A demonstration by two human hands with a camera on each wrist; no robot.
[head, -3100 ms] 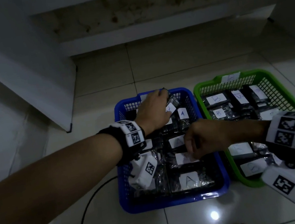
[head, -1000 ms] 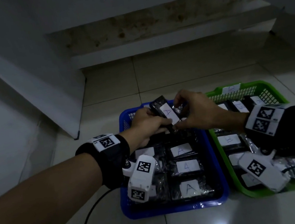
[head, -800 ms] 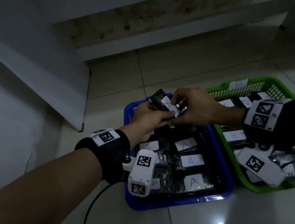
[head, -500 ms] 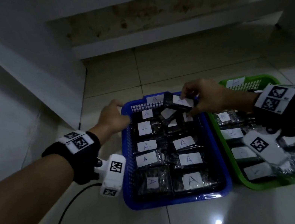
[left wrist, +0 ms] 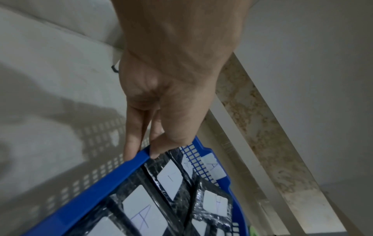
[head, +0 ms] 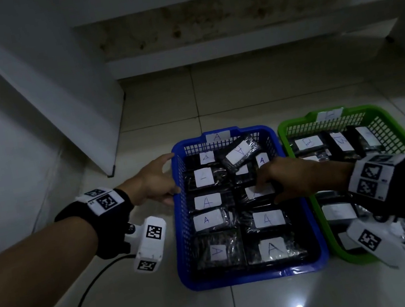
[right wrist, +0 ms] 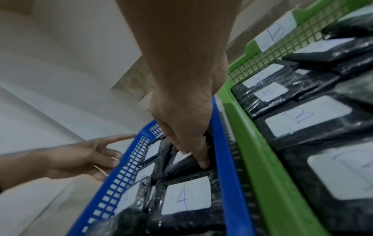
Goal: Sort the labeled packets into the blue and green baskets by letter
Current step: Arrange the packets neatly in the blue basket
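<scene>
The blue basket (head: 253,277) holds rows of black packets with white "A" labels. One packet (head: 240,152) lies tilted on top at the back. My left hand (head: 165,181) rests on the outside of the basket's left wall, fingers straight. In the left wrist view, the left hand (left wrist: 141,148) has its thumb tip on the blue rim (left wrist: 90,196). My right hand (head: 269,187) reaches in from the right. Its fingertips press on an "A" packet (head: 257,193) in the right column, also seen in the right wrist view (right wrist: 187,166). The green basket (head: 296,123) of "B" packets (head: 307,143) stands close beside it.
Both baskets sit on pale floor tiles. A black cable (head: 85,295) curves over the floor at the left. A slanted white panel (head: 64,96) rises at the left, and a stained step (head: 232,50) runs along the back.
My right hand let go of the packet at the back of the blue basket, where it now lies tilted, and moved nearer onto another packet. The left hand moved to the basket's left wall.
</scene>
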